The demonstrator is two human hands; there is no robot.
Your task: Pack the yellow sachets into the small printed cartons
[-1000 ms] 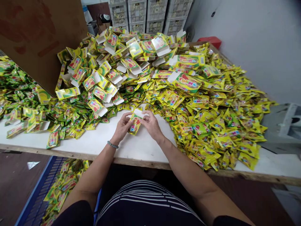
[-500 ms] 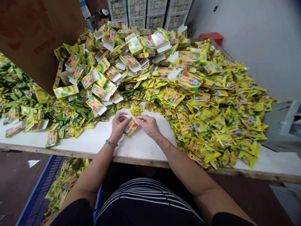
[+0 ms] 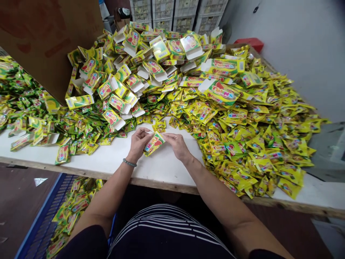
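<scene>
Head view: the small yellow-and-green carton (image 3: 154,144) is tilted between the person's two hands, above the bare middle of the white counter (image 3: 164,169), its printed face towards the camera and its underside hidden. On the left hand (image 3: 139,142), the grip is pinching the carton's left edge, thumb in front, with the other fingertips partly concealed; a beaded bracelet (image 3: 129,162) circles that wrist. The right hand (image 3: 176,144) brings thumb and fingertips to the carton's upper right corner, but I cannot tell whether that grip is closed on a flap or only touching it. Just beyond lie a few yellow sachets (image 3: 159,125). Farther back rises a heap of cartons (image 3: 159,50), many with white flaps raised, their contents mostly impossible to make out. Yellow packets (image 3: 239,144) spread to the right, overlapping too thickly to separate; green packets (image 3: 21,90) at the left are partly covered by a cardboard box (image 3: 54,39), cut off by the frame. Below, the left forearm hides part of a blue basket (image 3: 44,216) of packets, also cropped
</scene>
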